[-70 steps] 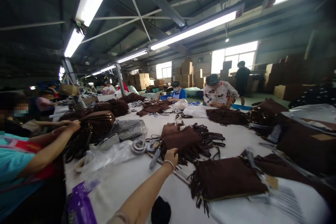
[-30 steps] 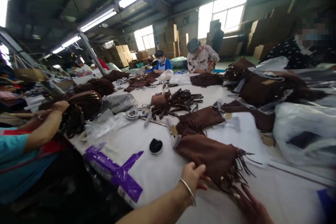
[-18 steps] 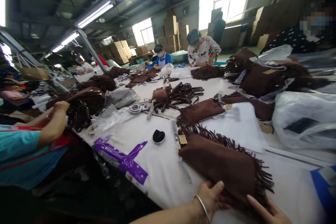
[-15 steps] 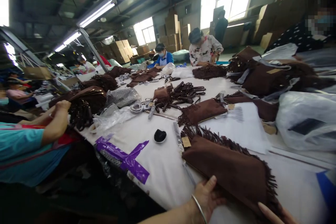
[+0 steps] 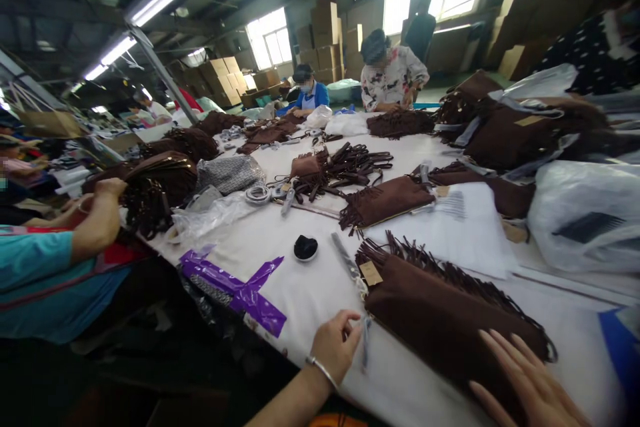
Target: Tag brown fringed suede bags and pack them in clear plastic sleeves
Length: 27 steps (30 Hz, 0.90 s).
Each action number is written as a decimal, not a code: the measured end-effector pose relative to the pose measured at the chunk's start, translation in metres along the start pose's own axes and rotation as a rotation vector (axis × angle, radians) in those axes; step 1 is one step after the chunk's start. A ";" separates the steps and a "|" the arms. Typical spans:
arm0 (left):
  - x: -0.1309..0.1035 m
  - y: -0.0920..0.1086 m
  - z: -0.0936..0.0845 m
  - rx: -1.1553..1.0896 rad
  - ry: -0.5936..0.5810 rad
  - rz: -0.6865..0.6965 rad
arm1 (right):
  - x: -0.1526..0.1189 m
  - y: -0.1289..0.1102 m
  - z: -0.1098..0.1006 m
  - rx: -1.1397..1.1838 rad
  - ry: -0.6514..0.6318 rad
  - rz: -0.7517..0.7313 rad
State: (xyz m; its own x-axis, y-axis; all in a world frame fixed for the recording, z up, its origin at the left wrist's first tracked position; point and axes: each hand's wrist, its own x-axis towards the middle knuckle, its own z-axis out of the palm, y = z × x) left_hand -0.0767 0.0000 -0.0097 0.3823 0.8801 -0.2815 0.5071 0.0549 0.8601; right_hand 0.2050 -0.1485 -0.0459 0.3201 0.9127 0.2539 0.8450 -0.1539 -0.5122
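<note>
A brown suede fringed bag [image 5: 440, 310] lies flat on the white table [image 5: 300, 293] in front of me, with a paper tag [image 5: 371, 273] at its near left corner. My left hand [image 5: 336, 345], with a bracelet on the wrist, rests on the table at the bag's left end, its fingers pinching a thin grey strap. My right hand [image 5: 530, 387] lies flat and spread on the bag's right part.
A second fringed bag [image 5: 387, 200] and a pile of brown straps [image 5: 345, 170] lie farther back. A small black pad [image 5: 305, 248], purple plastic wrap [image 5: 235, 287] and clear plastic bags [image 5: 585, 213] surround them. A person in turquoise [image 5: 45, 273] works at the left; others sit at the far end.
I pulled one fringed bag from the middle of the table toward me and laid it flat. My left hand slid off its edge to the strap; my right hand now presses on top.
</note>
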 end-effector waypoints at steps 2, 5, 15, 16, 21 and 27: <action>0.017 -0.005 0.003 0.063 -0.017 -0.029 | 0.018 -0.022 0.023 -0.155 -0.054 -0.228; 0.035 -0.012 0.025 -0.074 -0.119 -0.147 | 0.041 -0.047 0.055 -0.294 -0.071 -0.381; 0.040 -0.016 0.042 -0.309 -0.247 -0.303 | 0.059 -0.080 0.059 -0.218 -0.240 -0.343; 0.040 -0.016 0.042 -0.322 -0.256 -0.315 | 0.057 -0.081 0.062 -0.244 -0.204 -0.386; 0.043 -0.009 0.024 -0.052 -0.329 -0.275 | 0.040 -0.071 0.089 -0.429 -0.033 -0.610; 0.081 0.015 -0.008 0.458 0.103 0.312 | 0.032 -0.065 0.101 -0.497 -0.027 -0.582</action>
State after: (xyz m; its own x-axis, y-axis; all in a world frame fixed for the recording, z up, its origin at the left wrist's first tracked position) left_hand -0.0438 0.0756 -0.0159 0.5022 0.8646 0.0197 0.6743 -0.4057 0.6171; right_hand 0.1171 -0.0707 -0.0873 -0.2410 0.9065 0.3465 0.9695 0.2085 0.1289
